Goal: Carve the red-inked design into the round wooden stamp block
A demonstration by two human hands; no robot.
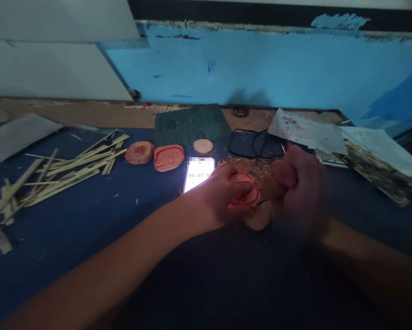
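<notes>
In the middle of the blue surface, my left hand (223, 195) is closed on a carved wooden block (243, 185) with red marks on its face. Part of that block is hidden under my fingers. Just below it lies a pale wooden piece (259, 217), half in shadow. My right hand (302, 188) is a blurred fist to the right of the block. What it grips cannot be made out. Around the block are brown wood shavings (242, 162). A lit phone (199, 172) showing a running timer sits against my left wrist.
Left of the phone are two red-marked wooden blocks (169, 158) and a pile of thin wood strips (78, 165). Behind lie a pale round disc (203, 146), a dark green sheet (188, 123) and a black cord (242, 149). Papers (305, 130) and a worn wooden stack (378, 169) are at right.
</notes>
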